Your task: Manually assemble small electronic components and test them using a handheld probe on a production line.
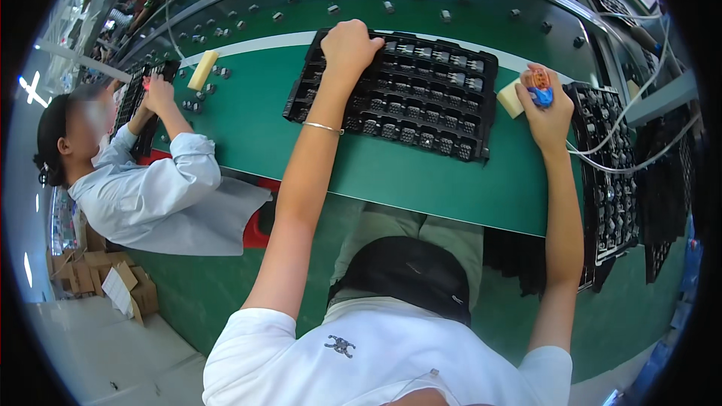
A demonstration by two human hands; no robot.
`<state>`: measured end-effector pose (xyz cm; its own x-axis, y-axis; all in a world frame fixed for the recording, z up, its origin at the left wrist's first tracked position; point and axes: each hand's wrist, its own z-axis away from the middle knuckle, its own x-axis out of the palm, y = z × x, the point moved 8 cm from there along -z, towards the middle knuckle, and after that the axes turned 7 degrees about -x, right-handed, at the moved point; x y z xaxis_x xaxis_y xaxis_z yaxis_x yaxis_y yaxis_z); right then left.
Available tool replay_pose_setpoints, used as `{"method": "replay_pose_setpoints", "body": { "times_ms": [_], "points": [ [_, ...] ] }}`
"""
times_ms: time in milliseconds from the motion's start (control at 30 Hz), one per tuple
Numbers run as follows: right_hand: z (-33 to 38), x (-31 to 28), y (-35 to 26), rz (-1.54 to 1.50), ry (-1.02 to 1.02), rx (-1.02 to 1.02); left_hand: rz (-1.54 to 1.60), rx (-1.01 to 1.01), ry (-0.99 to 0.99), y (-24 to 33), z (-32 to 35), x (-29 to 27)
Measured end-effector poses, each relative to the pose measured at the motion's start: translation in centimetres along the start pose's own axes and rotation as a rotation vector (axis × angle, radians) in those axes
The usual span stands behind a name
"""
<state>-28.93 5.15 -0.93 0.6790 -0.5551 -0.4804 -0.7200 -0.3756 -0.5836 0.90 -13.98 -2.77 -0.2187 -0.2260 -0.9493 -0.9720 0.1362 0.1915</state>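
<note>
Left hand (348, 43) rested curled on far-left corner of black parts tray (421, 98) on green worktop (256, 128). Right hand (547, 109) clenched around orange-blue tool (537, 87) beside tray. Likely mid tray-processing; next move needs tool brought over parts.

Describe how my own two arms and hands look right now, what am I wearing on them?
Both forearms are bare from the short sleeves of a white T-shirt down to the hands. The left hand wears no glove; a thin metal bangle circles that wrist. The right hand is also ungloved, with nothing visible on its wrist. No watch or rings can be made out.
</note>
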Motion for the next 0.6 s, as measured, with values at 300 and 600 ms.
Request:
{"method": "replay_pose_setpoints", "body": {
  "times_ms": [300,600],
  "points": [
    [0.6,0.7,2.6,-0.618,0.135,0.397,0.993,0.261,-0.282,9.2,4.7,-3.2],
    [1.6,3.3,2.0,-0.802,0.039,0.462,1.335,0.3,-0.58,14.2,10.8,0.0]
  ]
}}
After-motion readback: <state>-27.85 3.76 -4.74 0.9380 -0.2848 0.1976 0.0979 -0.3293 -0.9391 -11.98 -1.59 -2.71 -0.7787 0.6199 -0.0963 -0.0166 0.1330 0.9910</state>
